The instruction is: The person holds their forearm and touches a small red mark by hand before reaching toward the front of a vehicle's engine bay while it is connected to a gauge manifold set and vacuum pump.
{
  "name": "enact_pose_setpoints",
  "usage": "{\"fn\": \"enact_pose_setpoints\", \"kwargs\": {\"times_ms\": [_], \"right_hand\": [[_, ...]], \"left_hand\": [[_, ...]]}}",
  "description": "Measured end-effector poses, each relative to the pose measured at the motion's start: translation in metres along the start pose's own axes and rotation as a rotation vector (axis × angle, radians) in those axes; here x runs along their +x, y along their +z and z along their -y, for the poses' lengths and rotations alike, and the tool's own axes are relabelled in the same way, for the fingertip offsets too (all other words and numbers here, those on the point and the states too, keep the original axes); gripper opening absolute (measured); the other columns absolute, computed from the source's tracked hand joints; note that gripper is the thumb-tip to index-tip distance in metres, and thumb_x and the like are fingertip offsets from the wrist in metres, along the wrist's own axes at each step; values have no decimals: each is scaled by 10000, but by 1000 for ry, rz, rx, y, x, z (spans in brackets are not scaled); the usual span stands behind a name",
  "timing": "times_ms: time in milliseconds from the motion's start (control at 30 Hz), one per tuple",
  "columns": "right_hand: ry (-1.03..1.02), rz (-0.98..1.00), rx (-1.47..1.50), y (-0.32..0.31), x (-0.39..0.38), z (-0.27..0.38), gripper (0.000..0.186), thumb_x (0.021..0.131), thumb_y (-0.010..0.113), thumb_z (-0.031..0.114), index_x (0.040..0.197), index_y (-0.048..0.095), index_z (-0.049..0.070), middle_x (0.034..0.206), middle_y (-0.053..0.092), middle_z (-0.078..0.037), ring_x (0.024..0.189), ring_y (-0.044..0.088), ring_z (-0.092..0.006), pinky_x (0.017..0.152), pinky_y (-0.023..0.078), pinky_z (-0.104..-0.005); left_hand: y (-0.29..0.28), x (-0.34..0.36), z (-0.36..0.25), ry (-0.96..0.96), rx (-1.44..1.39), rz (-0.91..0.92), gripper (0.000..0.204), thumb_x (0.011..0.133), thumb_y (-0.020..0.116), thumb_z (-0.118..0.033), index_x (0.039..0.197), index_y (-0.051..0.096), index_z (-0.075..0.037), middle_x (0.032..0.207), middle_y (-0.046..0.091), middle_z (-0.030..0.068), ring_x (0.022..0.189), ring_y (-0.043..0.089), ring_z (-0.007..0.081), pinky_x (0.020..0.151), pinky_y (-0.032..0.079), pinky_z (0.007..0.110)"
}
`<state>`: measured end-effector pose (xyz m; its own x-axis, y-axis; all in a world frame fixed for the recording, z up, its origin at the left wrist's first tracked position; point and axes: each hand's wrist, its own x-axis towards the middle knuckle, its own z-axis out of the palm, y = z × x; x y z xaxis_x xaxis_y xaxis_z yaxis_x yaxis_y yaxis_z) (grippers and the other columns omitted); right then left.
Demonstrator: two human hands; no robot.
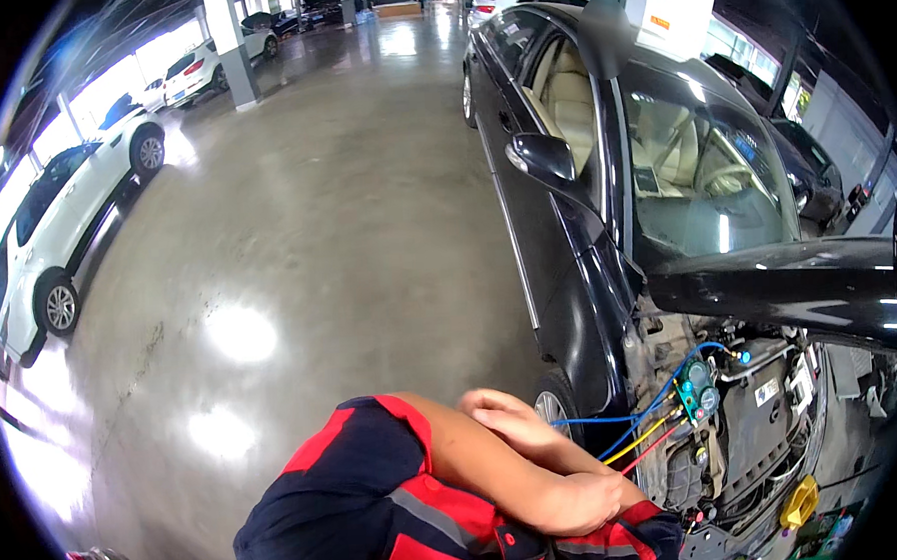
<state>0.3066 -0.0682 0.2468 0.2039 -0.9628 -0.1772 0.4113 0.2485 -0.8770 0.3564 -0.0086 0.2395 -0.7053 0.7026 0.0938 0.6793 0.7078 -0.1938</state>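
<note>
My forearms are crossed in front of my body, below the middle of the picture. My left hand lies closed on my right forearm, its fingers partly hidden. Beyond my left arm, my right hand has its fingers curled in and shows no tool. To the right of my hands, a manifold gauge set rests over the engine bay of a black car. Blue hoses, a yellow hose and a red hose run from it; neither hand touches them.
The car's raised hood juts out at the right, over the exposed engine. A yellow part lies by the car's front. White cars stand along the left, near a pillar. A shiny concrete floor lies between.
</note>
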Motion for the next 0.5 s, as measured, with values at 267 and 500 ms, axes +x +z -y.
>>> {"fn": "enact_pose_setpoints", "kwargs": {"times_ms": [267,500], "right_hand": [[-102,405,107,2,29,10,307,955,575,293,864,601,1,1087,564,-111,1027,511,-212,938,386,-358],[50,85,85,53,134,-1,363,961,574,346,840,597,5,1014,578,-79,926,527,-161,850,410,-301]], "left_hand": [[13,-70,26,-86,-109,-130,196,844,547,-220,930,674,-99,955,629,12,917,580,187,833,404,330],[-78,-145,92,-1714,353,966,170,962,460,-142,1039,563,-31,1004,560,23,898,565,96,868,436,252]]}}
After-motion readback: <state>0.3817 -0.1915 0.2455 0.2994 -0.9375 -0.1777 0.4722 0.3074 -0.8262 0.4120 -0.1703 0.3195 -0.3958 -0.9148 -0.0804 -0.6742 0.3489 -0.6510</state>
